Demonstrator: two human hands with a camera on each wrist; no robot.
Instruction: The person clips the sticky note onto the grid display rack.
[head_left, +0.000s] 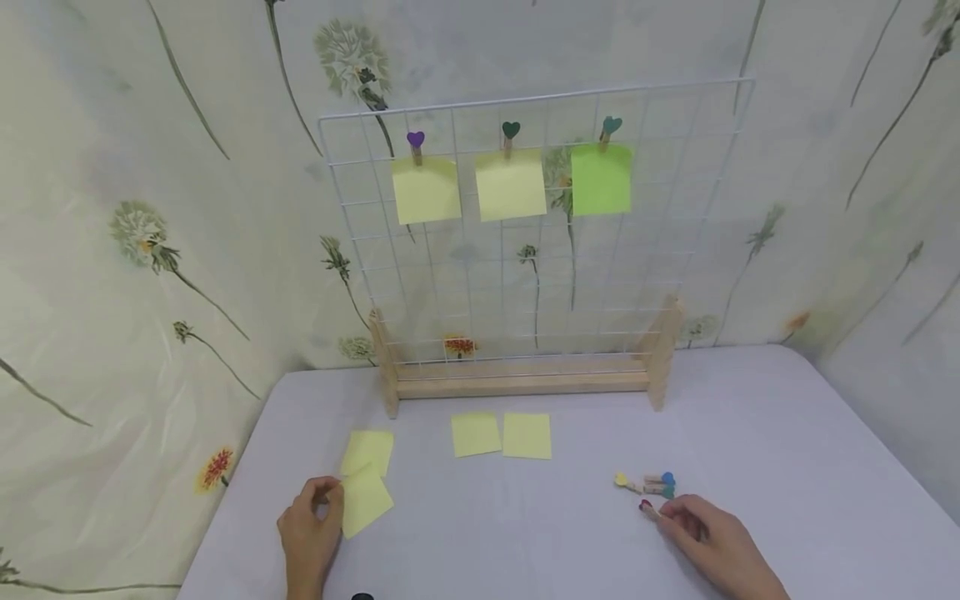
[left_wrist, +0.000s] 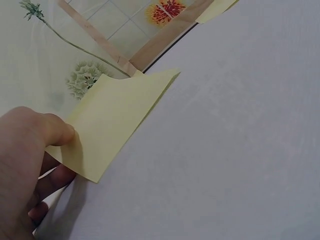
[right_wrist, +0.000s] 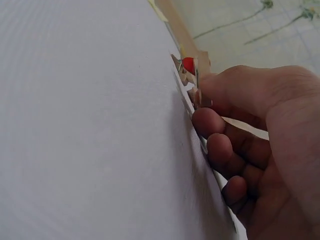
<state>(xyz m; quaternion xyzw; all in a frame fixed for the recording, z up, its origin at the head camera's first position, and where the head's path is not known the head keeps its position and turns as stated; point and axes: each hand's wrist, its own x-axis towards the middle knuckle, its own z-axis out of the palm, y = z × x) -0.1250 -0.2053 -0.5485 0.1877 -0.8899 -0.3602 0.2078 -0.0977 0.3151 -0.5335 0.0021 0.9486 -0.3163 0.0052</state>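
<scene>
"Note (head_left: 366, 502) pinched by our left hand (head_left: 311, 517), near the table's (head_left: 525, 533) left edge: what could go wrong for us there?"

"Mostly the second note (head_left: 369, 450) behind it. The two overlap in the head view, though we can't tell whether they touch. If the paper is sticky, lifting ours could drag the other along. Ours also bows from the pinch, so a harder squeeze might crease it."

"And over toward the right edge?"

"There our right hand (head_left: 708, 533) pinches the red peg (head_left: 647, 507) by its tail, its heart pointing away from us. The yellow peg (head_left: 622, 480), blue peg (head_left: 665, 478) and teal peg (head_left: 666, 492) lie just beyond, so a low sweep toward the far edge could scatter them. With only fingertips on the tail, the red one might twist or slip out too."

"How are our arms set?"

"The left comes up from the near edge, thumb (left_wrist: 59, 131) on the note's face and fingers bent behind it. The right slants in from the near right corner, thumb and forefinger meeting at the peg, the remaining fingers curled below, low over the table. The two hands are well apart."
</scene>
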